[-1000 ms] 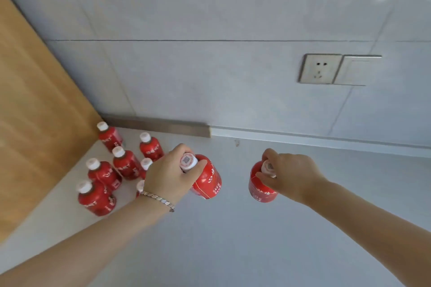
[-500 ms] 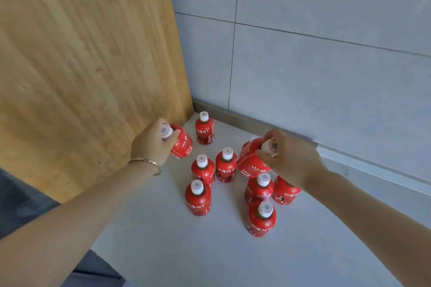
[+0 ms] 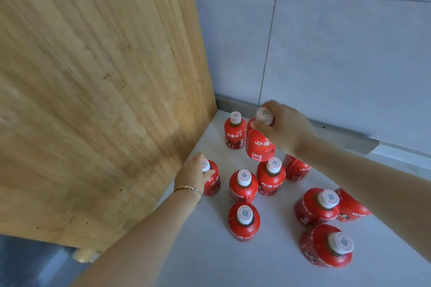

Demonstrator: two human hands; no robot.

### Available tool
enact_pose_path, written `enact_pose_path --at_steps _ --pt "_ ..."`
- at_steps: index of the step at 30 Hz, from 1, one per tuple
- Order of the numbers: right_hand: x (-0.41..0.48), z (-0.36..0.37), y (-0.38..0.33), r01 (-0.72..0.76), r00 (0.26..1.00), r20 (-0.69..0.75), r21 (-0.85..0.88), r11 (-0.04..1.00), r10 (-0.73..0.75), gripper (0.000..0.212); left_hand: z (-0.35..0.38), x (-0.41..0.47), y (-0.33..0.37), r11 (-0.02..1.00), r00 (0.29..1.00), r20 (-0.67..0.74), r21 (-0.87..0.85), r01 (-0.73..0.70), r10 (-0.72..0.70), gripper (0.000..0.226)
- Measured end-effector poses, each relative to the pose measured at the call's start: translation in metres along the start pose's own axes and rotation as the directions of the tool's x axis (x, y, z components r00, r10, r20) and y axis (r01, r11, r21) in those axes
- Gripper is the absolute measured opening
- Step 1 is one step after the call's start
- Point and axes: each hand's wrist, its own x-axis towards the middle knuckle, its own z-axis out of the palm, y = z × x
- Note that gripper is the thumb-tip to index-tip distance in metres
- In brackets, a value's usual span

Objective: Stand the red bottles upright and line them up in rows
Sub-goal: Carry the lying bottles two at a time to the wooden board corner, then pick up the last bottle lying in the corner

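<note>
Several red bottles with white caps stand on a white surface (image 3: pixel 275 263) in the corner. My left hand (image 3: pixel 193 173) grips the cap of a red bottle (image 3: pixel 213 182) standing beside the wooden panel. My right hand (image 3: pixel 283 127) holds another red bottle (image 3: pixel 258 144) by its neck, lifted above the group, next to the back upright bottle (image 3: pixel 235 133). Other upright bottles stand at the middle (image 3: pixel 243 186), (image 3: pixel 271 176), and the front (image 3: pixel 244 221), (image 3: pixel 326 249), (image 3: pixel 317 207). Two more (image 3: pixel 296 169), (image 3: pixel 349 207) are partly hidden by my right arm.
A tall wooden panel (image 3: pixel 98 81) stands close on the left. A grey tiled wall (image 3: pixel 338 53) with a metal strip (image 3: pixel 345 137) at its base closes the back. The white surface extends toward the front right.
My left hand has brought its bottle down beside the wooden panel. My right hand has carried its bottle further back, beside the rear bottle. The camera has moved closer and left.
</note>
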Motion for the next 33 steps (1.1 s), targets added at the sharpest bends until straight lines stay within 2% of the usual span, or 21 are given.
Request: enact_pose_path --at_steps 5,10,12,15,18,20,23,25,27,33 --pt "0.038 0.060 -0.007 -0.046 0.977 0.197 -0.156 0.987 0.076 0.041 0.002 0.003 0.005 0.998 1.000 -0.017 0.050 0.022 -0.022 0.032" --pt "0.025 0.102 0.011 -0.199 0.933 0.293 -0.061 0.978 0.208 0.042 0.007 0.005 0.003 0.991 1.000 -0.017 0.133 0.024 -0.022 0.038" --pt "0.019 0.096 0.019 -0.210 0.919 0.328 -0.069 0.975 0.221 0.042 0.009 0.005 0.004 0.986 1.000 0.002 0.167 0.026 -0.027 0.040" --pt "0.012 0.067 0.032 -0.121 0.873 0.449 -0.180 0.976 0.191 0.040 0.004 0.004 0.010 0.964 0.996 0.078 0.264 0.024 -0.046 0.040" --pt "0.004 0.025 0.048 -0.063 0.882 0.441 -0.236 0.970 0.164 0.036 -0.010 0.005 0.028 0.876 0.979 0.187 0.483 -0.018 -0.082 0.044" --pt "-0.006 -0.002 0.063 -0.089 0.893 0.411 -0.235 0.968 0.182 0.034 -0.021 0.006 0.056 0.822 0.982 0.186 0.561 -0.095 -0.013 0.042" --pt "-0.036 -0.042 0.096 -0.133 0.892 0.386 -0.274 0.952 0.236 0.034 -0.028 0.000 0.117 0.850 0.970 0.138 0.469 -0.241 0.199 0.032" --pt "-0.067 -0.071 0.124 -0.184 0.882 0.371 -0.297 0.937 0.291 0.034 -0.019 -0.012 0.164 0.855 0.936 0.188 0.385 -0.348 0.296 0.029" --pt "-0.104 -0.099 0.159 -0.271 0.851 0.363 -0.314 0.910 0.379 0.033 0.002 -0.032 0.210 0.820 0.882 0.303 0.348 -0.455 0.362 0.029" --pt "-0.244 -0.166 0.288 -0.562 0.697 0.284 -0.355 0.747 0.659 0.035 0.109 -0.117 0.335 0.618 0.619 0.604 0.250 -0.745 0.502 0.017"
